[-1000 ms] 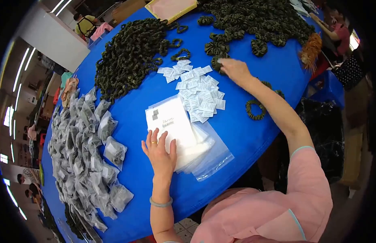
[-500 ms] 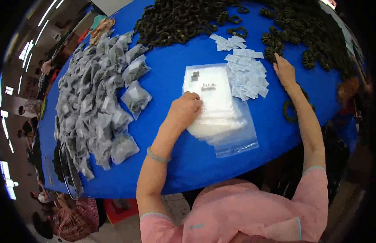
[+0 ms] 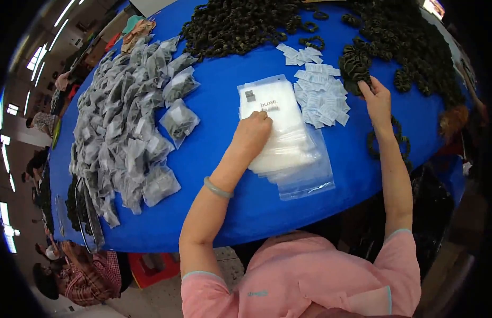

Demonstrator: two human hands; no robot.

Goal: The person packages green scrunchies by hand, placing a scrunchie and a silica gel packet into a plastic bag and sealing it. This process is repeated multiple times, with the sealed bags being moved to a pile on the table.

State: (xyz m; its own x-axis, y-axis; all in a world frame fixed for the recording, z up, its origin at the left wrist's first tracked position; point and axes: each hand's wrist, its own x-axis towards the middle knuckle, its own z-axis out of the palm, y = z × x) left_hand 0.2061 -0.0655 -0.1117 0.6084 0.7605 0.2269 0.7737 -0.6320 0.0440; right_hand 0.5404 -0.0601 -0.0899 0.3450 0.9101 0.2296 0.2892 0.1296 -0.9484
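My left hand (image 3: 252,133) rests with curled fingers on a stack of clear plastic bags (image 3: 280,119) with dark print. Whether it pinches a bag is hidden. At the right, my right hand (image 3: 378,100) has thumb and fingers closed on the lower end of a bunch of dark green rings (image 3: 356,62). Between the hands lies a pile of small white-blue packets (image 3: 323,95). Two loose dark green rings (image 3: 374,146) lie by my right forearm.
Filled grey-looking bags (image 3: 118,127) are heaped on the left of the blue table (image 3: 214,127). Dark green rings (image 3: 235,26) are piled at the back and right. A person in a checked shirt (image 3: 92,281) is at lower left, beside a red stool (image 3: 150,267).
My right hand has drawn slightly toward me, with the bunch of rings now stretched down to it. My left hand has shifted slightly up and right on the bags.
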